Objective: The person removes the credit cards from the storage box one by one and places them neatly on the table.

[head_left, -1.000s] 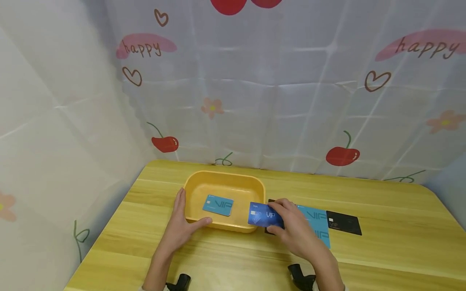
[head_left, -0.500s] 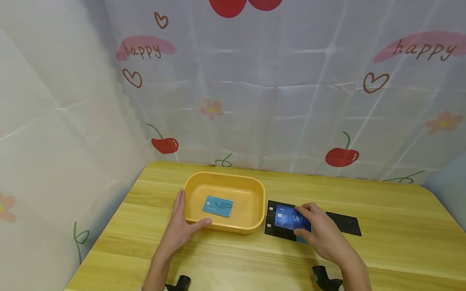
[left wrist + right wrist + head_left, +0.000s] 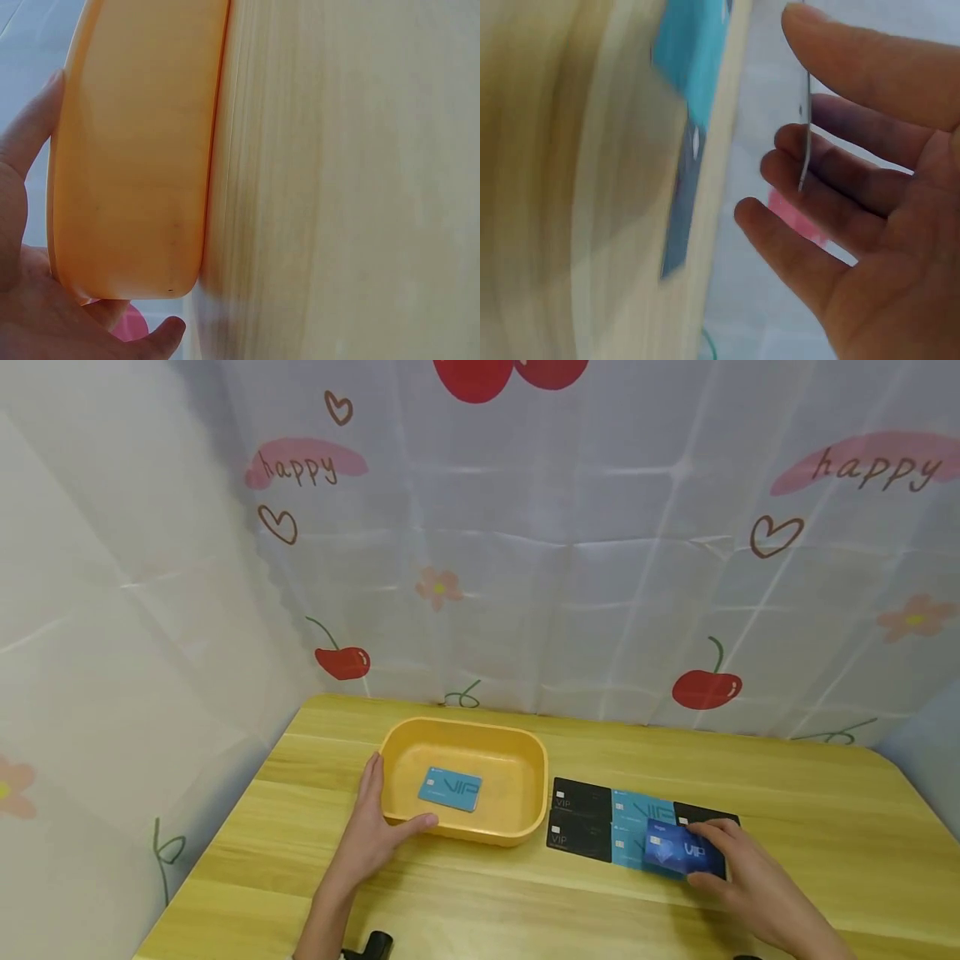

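Right of yellow rounded plastic basin (image 3: pixel 480 837), head view: right hand (image 3: pixel 738 872) pinches blue rectangular card (image 3: pixel 670 849) by end farther from basin; card juts basinward from grip, long axis roughly along basin's long side. Left hand (image 3: pixel 375 833) grips basin's near-left corner. Left-wrist view: basin's outer wall, hand spread round it. Right-wrist view: card edge-on, apart from wood-grain tabletop (image 3: pixel 540 225); head view leaves gap unclear.

Pale cherry-print curtain (image 3: pixel 592 572) behind wood-grain table (image 3: pixel 480 893).
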### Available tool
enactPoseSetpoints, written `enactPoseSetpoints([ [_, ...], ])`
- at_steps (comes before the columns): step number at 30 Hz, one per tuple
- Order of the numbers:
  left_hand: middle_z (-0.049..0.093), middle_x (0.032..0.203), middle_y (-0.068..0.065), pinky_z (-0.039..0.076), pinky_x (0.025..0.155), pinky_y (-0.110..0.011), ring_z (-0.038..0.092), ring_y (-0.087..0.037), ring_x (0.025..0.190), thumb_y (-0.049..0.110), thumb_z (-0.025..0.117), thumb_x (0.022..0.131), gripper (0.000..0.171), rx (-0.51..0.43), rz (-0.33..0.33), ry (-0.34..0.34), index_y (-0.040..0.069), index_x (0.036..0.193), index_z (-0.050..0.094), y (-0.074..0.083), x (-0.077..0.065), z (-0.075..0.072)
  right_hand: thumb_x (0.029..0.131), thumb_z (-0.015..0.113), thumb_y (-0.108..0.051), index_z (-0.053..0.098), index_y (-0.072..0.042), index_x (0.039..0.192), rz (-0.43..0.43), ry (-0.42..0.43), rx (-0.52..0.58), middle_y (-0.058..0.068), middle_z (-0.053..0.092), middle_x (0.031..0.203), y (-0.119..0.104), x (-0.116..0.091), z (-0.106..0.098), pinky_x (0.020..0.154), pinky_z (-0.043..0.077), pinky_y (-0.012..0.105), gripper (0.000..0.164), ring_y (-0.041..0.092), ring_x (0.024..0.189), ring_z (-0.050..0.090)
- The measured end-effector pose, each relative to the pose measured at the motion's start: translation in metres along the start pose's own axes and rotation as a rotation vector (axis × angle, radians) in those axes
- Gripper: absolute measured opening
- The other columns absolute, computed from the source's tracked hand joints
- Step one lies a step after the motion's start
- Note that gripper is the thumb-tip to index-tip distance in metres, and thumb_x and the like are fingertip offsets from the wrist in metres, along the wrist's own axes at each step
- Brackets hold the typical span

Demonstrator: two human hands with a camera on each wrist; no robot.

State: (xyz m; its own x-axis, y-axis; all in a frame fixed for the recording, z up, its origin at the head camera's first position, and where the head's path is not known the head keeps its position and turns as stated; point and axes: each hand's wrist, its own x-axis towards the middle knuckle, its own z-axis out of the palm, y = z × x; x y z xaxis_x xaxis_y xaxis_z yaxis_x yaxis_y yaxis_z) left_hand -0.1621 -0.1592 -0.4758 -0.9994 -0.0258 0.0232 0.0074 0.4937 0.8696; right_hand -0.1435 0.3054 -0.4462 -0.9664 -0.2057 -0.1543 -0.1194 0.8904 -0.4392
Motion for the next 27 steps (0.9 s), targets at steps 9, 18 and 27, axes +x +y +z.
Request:
enactPoseSetpoints([
  [9,-0.005,0.164,-0.011,0.012,0.116,-0.054,0.004,-0.031,0.148,0.04,0.084,0.078,0.123,0.002,-0.001,0.007,0.005,0.158,-0.002,0.0,0.0,0.001,0.082,0.081,-0.031,0.054,0.008,0.129,0.07,-0.074,0.016,0.032,0.05,0.121,0.041,-0.007,-0.011,0.085,0.046,0.064,0.067,0.046,0.103,0.051],
  [18,-0.005,0.164,-0.011,0.012,0.117,-0.053,0.004,-0.03,0.148,0.04,0.085,0.077,0.124,0.001,-0.009,0.006,0.005,0.158,-0.001,0.002,-0.001,0.001,0.079,0.083,-0.028,0.058,0.007,0.124,0.016,-0.07,0.006,0.024,0.057,0.117,0.052,-0.001,-0.004,0.087,0.046,0.062,0.062,0.041,0.104,0.055],
  [27,-0.005,0.164,-0.011,0.011,0.117,-0.053,0.003,-0.029,0.149,0.038,0.085,0.077,0.123,0.006,-0.001,0.01,0.005,0.158,-0.001,0.002,-0.001,0.0,0.079,0.083,-0.027,0.057,0.007,0.125,0.073,-0.111,0.029,0.027,0.055,0.119,0.059,-0.002,0.0,0.088,0.045,0.063,0.063,0.04,0.103,0.054],
])
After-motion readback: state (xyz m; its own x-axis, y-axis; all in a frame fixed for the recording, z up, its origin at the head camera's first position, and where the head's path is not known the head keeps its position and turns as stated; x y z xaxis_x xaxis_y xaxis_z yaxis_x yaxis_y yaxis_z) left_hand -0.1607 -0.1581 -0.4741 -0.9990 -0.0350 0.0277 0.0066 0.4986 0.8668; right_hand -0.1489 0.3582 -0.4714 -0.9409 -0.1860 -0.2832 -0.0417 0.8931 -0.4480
